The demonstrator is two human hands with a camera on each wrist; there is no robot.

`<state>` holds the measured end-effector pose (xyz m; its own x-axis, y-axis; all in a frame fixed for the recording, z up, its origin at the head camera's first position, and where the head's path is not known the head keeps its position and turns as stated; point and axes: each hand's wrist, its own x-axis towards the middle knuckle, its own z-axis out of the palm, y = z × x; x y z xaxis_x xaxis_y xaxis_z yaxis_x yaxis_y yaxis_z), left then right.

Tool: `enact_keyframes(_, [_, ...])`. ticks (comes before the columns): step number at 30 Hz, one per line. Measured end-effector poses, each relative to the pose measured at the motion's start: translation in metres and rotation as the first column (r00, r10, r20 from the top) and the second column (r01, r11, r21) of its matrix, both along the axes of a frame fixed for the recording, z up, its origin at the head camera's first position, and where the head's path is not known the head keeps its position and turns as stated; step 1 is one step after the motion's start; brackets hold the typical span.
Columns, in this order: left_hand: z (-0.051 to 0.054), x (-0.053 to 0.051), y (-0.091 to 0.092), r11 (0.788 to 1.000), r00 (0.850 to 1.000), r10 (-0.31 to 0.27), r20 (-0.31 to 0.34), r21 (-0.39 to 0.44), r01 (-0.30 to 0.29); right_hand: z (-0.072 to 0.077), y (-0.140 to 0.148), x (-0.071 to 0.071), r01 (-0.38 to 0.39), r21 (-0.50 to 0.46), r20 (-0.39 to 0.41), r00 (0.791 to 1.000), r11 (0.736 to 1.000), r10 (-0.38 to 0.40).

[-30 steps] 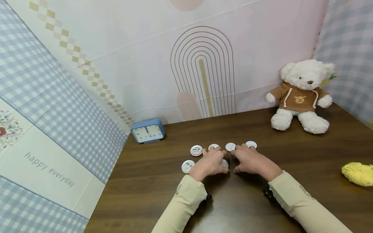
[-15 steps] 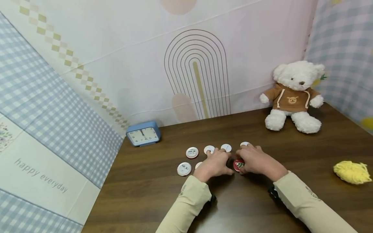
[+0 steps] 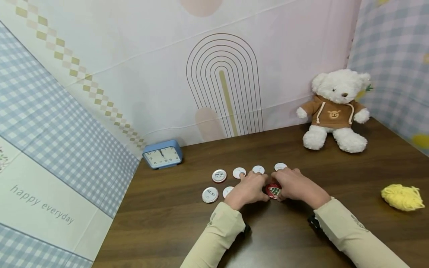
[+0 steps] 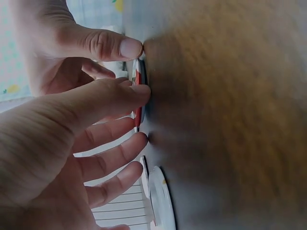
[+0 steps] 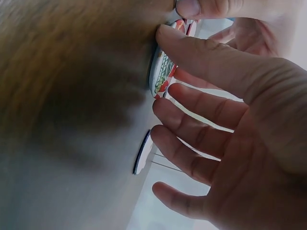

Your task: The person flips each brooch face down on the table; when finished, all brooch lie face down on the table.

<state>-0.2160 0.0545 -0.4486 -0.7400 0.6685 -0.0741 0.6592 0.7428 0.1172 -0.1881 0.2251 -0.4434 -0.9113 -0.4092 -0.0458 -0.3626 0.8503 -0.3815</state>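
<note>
A red pin badge (image 3: 273, 190) with a green tree picture lies face up on the table between the two hands. The left hand (image 3: 248, 189) holds its left side between thumb and fingers. From the other side, the right hand (image 3: 296, 186) grips it, the thumb (image 5: 180, 43) at the near edge and fingertips at the far edge. Both hands partly cover the badge. White-backed badges lie around them: one (image 3: 280, 167) beyond the right fingers, two (image 3: 258, 169) (image 3: 239, 173) beyond the left hand, and one (image 3: 228, 191) by the left wrist, partly hidden.
Two more badges, pin backs up, lie farther left: an upper badge (image 3: 219, 175) and a lower badge (image 3: 210, 195). A blue clock (image 3: 162, 154) stands at the back left. A white teddy bear (image 3: 336, 111) sits at the back right, with yellow yarn (image 3: 402, 197) nearer.
A pale badge side showed beside the left hand a second ago; now the red picture side shows between the hands. The hands have drawn together around it, and the view has shifted slightly.
</note>
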Motion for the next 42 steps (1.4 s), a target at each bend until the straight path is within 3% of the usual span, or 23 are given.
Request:
enact_keyframes(11, [0.004, -0.002, 0.000, 1.000, 1.000, -0.022, -0.017, 0.012, 0.022, 0.001, 0.003, -0.001, -0.051, -0.012, -0.011, 0.999, 0.999, 0.051])
enact_keyframes(20, [0.005, -0.003, -0.005, 0.996, 0.998, -0.059, -0.005, 0.069, 0.060, 0.004, 0.006, 0.001, -0.033, -0.131, 0.111, 0.993, 0.991, 0.048])
enact_keyframes(25, [0.005, -0.003, -0.007, 0.991, 0.997, -0.075, -0.019, 0.107, 0.076, 0.008, 0.006, 0.002, -0.038, -0.144, 0.133, 0.989, 0.989, 0.058])
enact_keyframes(36, [0.006, -0.003, -0.009, 0.979, 0.992, -0.080, -0.095, 0.182, 0.096, 0.007, 0.007, 0.002, -0.113, -0.170, -0.053, 0.993, 0.979, 0.105])
enact_keyframes(42, [0.006, -0.005, -0.009, 0.972, 0.995, -0.041, -0.089, 0.229, 0.060, 0.005, 0.006, 0.002, -0.105, -0.175, -0.155, 0.985, 0.979, 0.078])
